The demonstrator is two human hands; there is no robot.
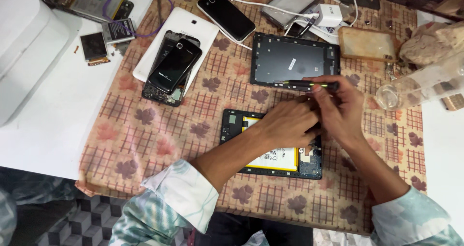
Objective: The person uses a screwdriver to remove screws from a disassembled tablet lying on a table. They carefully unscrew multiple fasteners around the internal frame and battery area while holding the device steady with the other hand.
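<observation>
Here, right hand [338,113] pinching screwdriver [311,84], shaft lying sideways; left hand [290,123] pressed flat on opened tablet [270,156] just below.

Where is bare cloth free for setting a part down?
Bare patches: left of the opened tablet, below the stacked phones; and the cloth's near edge. Crowded: the far side, around the back cover, charger, and both hands.
</observation>
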